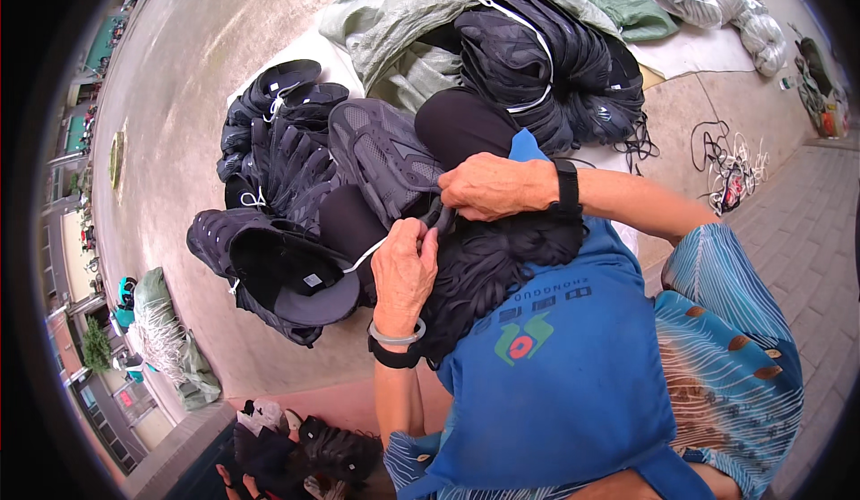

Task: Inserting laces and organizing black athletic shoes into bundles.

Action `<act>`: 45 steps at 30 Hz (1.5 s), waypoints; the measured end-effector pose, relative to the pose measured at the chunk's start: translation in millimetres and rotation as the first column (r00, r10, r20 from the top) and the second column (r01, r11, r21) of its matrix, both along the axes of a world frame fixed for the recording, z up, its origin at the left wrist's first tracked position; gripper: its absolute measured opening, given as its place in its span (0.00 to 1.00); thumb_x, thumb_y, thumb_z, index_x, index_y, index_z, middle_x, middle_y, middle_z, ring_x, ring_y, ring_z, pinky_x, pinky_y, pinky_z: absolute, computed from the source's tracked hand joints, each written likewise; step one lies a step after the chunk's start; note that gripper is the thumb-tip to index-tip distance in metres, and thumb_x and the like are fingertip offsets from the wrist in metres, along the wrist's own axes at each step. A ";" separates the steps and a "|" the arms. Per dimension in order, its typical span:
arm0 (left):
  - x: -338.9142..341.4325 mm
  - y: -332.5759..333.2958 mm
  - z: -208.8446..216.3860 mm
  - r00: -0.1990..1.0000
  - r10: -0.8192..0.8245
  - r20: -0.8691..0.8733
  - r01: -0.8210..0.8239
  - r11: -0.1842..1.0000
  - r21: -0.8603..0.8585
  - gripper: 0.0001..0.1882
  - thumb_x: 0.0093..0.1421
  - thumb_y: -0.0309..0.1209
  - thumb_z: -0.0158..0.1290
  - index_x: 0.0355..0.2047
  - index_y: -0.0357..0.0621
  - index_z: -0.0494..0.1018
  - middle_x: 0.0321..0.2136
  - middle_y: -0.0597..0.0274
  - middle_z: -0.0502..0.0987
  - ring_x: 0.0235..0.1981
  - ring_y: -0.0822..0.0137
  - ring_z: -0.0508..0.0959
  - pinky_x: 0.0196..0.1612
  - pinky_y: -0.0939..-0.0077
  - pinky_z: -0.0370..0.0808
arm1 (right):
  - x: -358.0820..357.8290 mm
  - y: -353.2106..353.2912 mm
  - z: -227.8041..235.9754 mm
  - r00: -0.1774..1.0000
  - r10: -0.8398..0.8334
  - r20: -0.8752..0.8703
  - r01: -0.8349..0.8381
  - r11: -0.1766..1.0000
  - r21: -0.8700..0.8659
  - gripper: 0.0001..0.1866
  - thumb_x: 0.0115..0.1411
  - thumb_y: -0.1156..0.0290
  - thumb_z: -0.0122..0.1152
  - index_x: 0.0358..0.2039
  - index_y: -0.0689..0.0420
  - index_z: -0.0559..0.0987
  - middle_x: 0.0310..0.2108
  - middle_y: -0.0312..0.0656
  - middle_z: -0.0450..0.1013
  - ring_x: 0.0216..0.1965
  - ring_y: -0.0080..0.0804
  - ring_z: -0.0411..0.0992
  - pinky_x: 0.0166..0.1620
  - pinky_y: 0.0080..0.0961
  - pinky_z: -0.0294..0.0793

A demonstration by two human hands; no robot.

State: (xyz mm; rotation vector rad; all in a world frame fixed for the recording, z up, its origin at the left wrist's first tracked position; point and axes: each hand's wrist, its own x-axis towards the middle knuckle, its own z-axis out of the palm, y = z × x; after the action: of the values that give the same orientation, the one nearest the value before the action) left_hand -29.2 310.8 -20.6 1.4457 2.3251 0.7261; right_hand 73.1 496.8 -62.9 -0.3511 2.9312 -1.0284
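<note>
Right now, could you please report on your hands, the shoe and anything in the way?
Left hand and right hand closed at near edge of gray shoe. Shoe between knees. Black laces heaped close beside hands.

Pretty cramped in the middle: the left hand (403,262) and right hand (488,186) sit close together at the dark shoe (381,146), with barely a gap between them. To the left, the shoe bundle (291,155) blocks any low pass, and a white lace (365,254) runs to the left hand. The big tied bundle (537,61) and pale green sack (394,3) wall off the far side, and black laces (493,262) fill the lap. Roomiest lane's the concrete (193,79) left of everything.
</note>
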 end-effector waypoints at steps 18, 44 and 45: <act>-16.6 13.1 4.7 0.955 0.176 -0.238 -0.157 0.983 0.095 0.30 0.47 0.18 0.58 0.52 0.41 0.63 0.48 0.47 0.67 0.43 0.50 0.73 0.44 0.65 0.71 | -9.1 -10.0 5.2 0.984 -0.146 -0.105 0.149 0.989 0.016 0.14 0.52 0.68 0.63 0.31 0.62 0.70 0.31 0.47 0.64 0.29 0.47 0.70 0.31 0.38 0.71; 7.6 5.6 -17.1 0.912 0.043 -0.407 -0.098 0.989 -0.114 0.35 0.54 0.17 0.44 0.61 0.29 0.46 0.55 0.27 0.60 0.40 0.38 0.75 0.39 0.58 0.76 | -22.7 -25.0 6.9 0.920 -0.384 -0.082 0.384 0.923 -0.008 0.08 0.51 0.76 0.54 0.26 0.70 0.69 0.21 0.55 0.71 0.23 0.51 0.75 0.24 0.38 0.76; 9.4 4.8 -14.0 0.907 0.035 -0.419 -0.099 0.986 -0.132 0.36 0.53 0.16 0.44 0.62 0.29 0.45 0.55 0.26 0.59 0.40 0.38 0.75 0.39 0.58 0.76 | -23.8 -27.3 4.0 0.924 -0.366 -0.114 0.366 0.930 -0.020 0.09 0.51 0.77 0.54 0.28 0.70 0.66 0.18 0.56 0.71 0.22 0.54 0.74 0.23 0.40 0.74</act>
State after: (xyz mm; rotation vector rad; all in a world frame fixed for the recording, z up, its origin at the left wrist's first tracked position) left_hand -19.8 315.7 -34.6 1.5810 2.6864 0.2618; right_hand 49.3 469.5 -58.8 0.1545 3.1793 -1.0703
